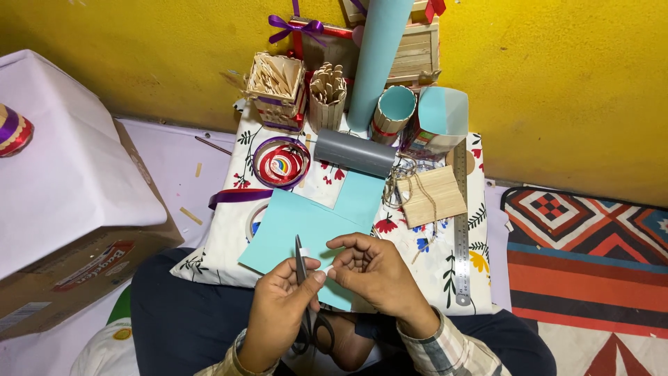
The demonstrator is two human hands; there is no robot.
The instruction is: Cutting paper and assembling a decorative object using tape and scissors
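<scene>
Left hand [278, 313]: I see its grip closed around black-handled metal scissors [303, 292], blades pointing up.
Right hand [372, 268]: fingers pinched on a small white scrap [327, 269], touching my left thumb.
Light blue paper sheet [306, 233]: lies flat just beyond both hands, on a white floral cloth [480, 209].
Steel ruler [462, 230]: right of the sheet.
Grey roll [355, 152]: beyond the sheet.

Two hands meet at bottom centre: the left hand [278, 310] and the right hand [372, 268]. One pair of scissors [306, 299] is there. One light blue paper sheet [306, 233] lies mid-frame. One steel ruler [462, 223] lies at centre right. One grey roll [353, 152], one upright blue tube [379, 59], one ring of red tape [281, 163] sit above. Two holders of wooden sticks [277, 87] [328, 97] stand at top centre. One cardboard box [76, 230] fills the left.
</scene>
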